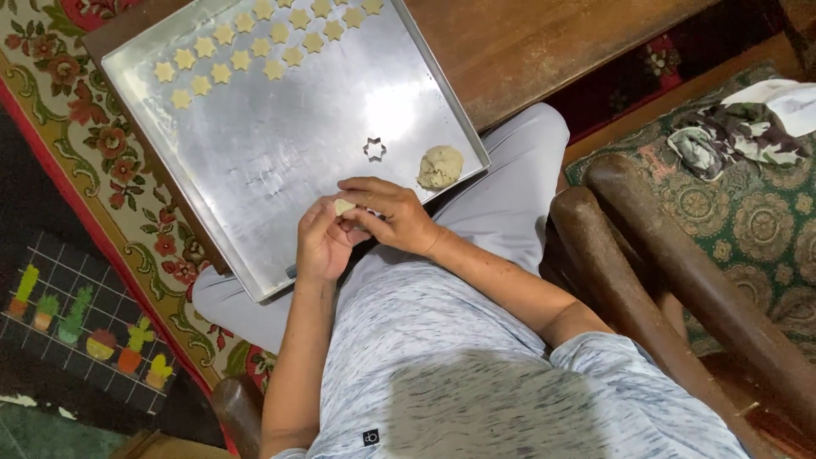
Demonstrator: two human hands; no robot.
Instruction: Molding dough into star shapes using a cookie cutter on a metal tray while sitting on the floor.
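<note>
Pale dough piece [343,206] is pinched between fingers of left hand [321,242] and right hand [387,217] over tray's [255,170] near edge; gentle, even pressure seems advisable.

- A dark wooden table [544,42] fills the top of the view
- A floral carpet [76,144] with a red border covers the floor
- A wooden armchair [680,289] has a green patterned cushion [756,221], a crumpled cloth [731,136] lying on it
- A dark mat [76,323] shows cactus pictures
</note>
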